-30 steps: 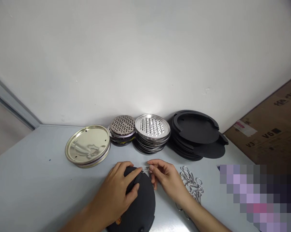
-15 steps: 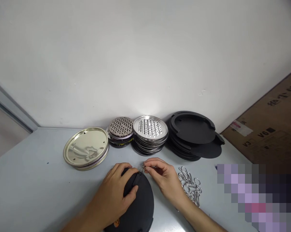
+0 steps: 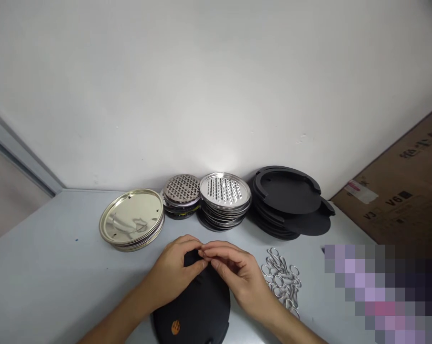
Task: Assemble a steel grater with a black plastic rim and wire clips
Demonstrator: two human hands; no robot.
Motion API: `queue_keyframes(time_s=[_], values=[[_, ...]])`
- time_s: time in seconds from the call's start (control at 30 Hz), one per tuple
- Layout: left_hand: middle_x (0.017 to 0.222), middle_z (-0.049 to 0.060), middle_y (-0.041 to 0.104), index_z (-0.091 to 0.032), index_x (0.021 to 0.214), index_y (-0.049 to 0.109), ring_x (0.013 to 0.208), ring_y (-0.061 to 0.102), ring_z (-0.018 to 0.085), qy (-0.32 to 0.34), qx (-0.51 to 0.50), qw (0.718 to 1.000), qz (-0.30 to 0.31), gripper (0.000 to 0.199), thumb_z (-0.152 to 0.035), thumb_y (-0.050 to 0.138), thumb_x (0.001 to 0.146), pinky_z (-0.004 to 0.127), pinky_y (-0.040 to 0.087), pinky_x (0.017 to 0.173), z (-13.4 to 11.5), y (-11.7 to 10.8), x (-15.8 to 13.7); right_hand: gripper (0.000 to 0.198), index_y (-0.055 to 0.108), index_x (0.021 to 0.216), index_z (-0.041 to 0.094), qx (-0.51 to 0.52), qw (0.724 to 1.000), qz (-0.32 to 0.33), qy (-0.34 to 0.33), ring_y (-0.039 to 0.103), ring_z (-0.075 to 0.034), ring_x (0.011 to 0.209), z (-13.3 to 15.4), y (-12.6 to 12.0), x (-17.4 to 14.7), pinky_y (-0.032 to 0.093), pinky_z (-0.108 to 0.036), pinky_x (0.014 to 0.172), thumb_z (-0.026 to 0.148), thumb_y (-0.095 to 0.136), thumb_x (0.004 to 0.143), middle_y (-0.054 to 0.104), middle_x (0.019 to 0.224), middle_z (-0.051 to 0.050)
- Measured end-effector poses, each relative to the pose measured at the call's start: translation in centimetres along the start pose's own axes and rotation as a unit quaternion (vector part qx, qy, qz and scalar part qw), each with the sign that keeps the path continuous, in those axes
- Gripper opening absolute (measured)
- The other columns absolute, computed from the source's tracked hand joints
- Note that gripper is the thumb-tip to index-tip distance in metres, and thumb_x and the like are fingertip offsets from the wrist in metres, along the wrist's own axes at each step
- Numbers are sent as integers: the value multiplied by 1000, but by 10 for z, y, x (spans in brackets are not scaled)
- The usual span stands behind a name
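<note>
A round black plastic disc point(image 3: 205, 306) with an orange mark lies on the table in front of me. Over its far edge, my left hand point(image 3: 180, 270) is closed in a pinch, the thumb low over the disc. My right hand point(image 3: 239, 274) meets it there, fingertips pressed against the left ones. Half a second ago a small ring-ended metal clip showed in my right fingers; now the fingertips cover whatever they pinch. To the right of my right hand lies a loose pile of ring-ended metal clips point(image 3: 282, 282).
Along the wall stand stacks of gold-coloured round lids point(image 3: 133, 217), small round grater plates point(image 3: 182, 189), larger silver grater plates point(image 3: 225, 191) and black round trays point(image 3: 291, 191). A cardboard box point(image 3: 398, 196) is at the right, above a pixelated patch.
My left hand has shifted from lying across the disc to a pinch at its far edge. My right fingertips have moved slightly left to meet it, and the orange mark is more exposed.
</note>
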State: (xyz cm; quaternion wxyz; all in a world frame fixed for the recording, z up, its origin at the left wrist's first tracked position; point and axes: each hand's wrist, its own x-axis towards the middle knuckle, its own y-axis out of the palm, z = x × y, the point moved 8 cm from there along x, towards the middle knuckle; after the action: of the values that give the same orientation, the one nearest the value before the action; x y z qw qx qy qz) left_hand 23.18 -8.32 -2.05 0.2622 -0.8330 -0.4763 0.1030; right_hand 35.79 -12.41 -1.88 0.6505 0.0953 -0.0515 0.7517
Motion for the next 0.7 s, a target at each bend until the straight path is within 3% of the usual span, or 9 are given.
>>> queue_keyframes(time_s=[0.13,0.27,0.4,0.53,0.6,0.7], values=[[95,0,70,-24,88,71,94,64,18,8,3,1000,-7,13,-14,63,86,30,49,88,0,-2,0,17,77,103,29,22,1000,1,2,67,-22,109,2,2,-1,54,-39,98,28,65,92,71,115,-7],[109,2,70,-27,106,71,105,63,22,6,49,999,-2,22,-21,67,85,36,47,96,2,-1,-2,15,77,102,28,47,999,-11,12,68,-23,108,2,-4,-1,55,-41,98,30,67,90,71,116,-7],[120,4,68,-30,121,67,115,61,25,-27,85,996,30,38,-31,69,84,41,45,103,13,-2,-6,16,76,103,27,79,996,-26,21,69,-23,104,2,-14,-2,55,-42,99,30,70,88,70,116,-6],[130,5,66,-30,126,67,122,59,29,-81,53,995,31,51,-44,74,78,43,43,107,25,-11,-8,16,77,100,26,99,993,-60,24,71,-23,100,0,-27,-1,56,-41,97,30,73,86,70,112,-6],[125,4,70,-29,120,70,117,62,29,-110,13,993,47,49,-45,77,74,40,45,104,28,-11,-9,16,77,98,26,109,990,-81,29,71,-23,99,-3,-32,0,56,-41,96,31,76,83,70,112,-6],[106,3,76,-23,109,74,99,69,26,-157,-78,980,91,40,-44,76,75,34,53,86,29,-5,-11,19,77,95,25,90,989,-109,43,71,-21,95,-10,-38,2,57,-38,91,32,80,78,70,108,-5]])
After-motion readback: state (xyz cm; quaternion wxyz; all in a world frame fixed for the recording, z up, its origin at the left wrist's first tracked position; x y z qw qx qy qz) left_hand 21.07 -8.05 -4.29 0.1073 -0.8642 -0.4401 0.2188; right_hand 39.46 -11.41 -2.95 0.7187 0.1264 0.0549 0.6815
